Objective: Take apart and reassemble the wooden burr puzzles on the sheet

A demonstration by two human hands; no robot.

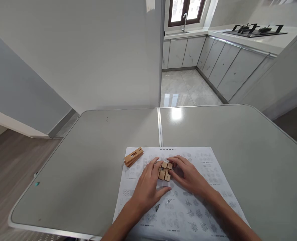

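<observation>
A small wooden block puzzle (164,171), made of several light cubes and bars, sits between my hands over a printed sheet. My left hand (148,184) has its fingers curled against the puzzle's left side, while its thumb sticks out below, apart from the wood. On the right side, my right hand (187,174) grips the puzzle between thumb and fingers. Parts of the blocks are hidden behind the fingertips. Flat brown wooden pieces (133,156), the top one slotted, lie stacked at the sheet's upper left corner.
The white paper sheet (173,214) carries rows of small printed diagrams and has dark torn spots near its middle. It lies on a grey folding table (88,174) with a metal seam. A small teal bit (37,183) is at the left edge. Kitchen cabinets (221,63) stand beyond.
</observation>
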